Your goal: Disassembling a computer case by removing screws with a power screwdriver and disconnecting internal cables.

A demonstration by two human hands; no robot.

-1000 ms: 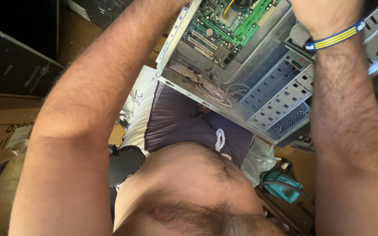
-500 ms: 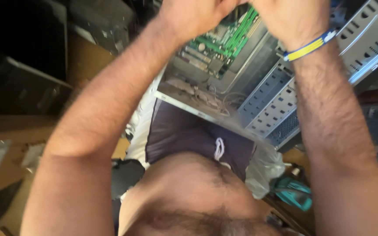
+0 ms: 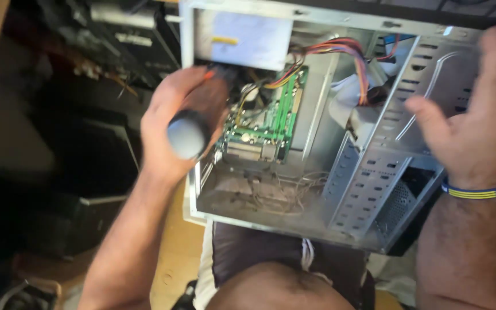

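— What is your left hand [image 3: 179, 123] doing?

— You are wrapping its fingers tight around a screwdriver [image 3: 188, 135], the rounded grey butt of the handle facing up toward you. The shaft is hidden behind your fist, so the long axis is running away from you, down into the open computer case [image 3: 259, 201].

— And the right hand [image 3: 477, 115]?

— You are holding it spread, fingers apart, palm resting against the right side of the case over the perforated drive cage [image 3: 386, 166]. It is gripping nothing; it looks to be steadying the frame. A blue and yellow wristband [image 3: 477, 191] is sitting on that wrist.

— Where is the work lying from the tool?

— The green motherboard [image 3: 271, 120] is lying just right of your left fist, so your left hand is far nearer to it than the right. The tip's exact contact point I cannot tell.

— How much room is there?

— The power supply [image 3: 242, 40] is sitting at the far left corner, with red, yellow and orange wires [image 3: 340, 51] trailing right across the far side. The case's left wall is crowding your knuckles; the dusty near floor of the case is lying more open.
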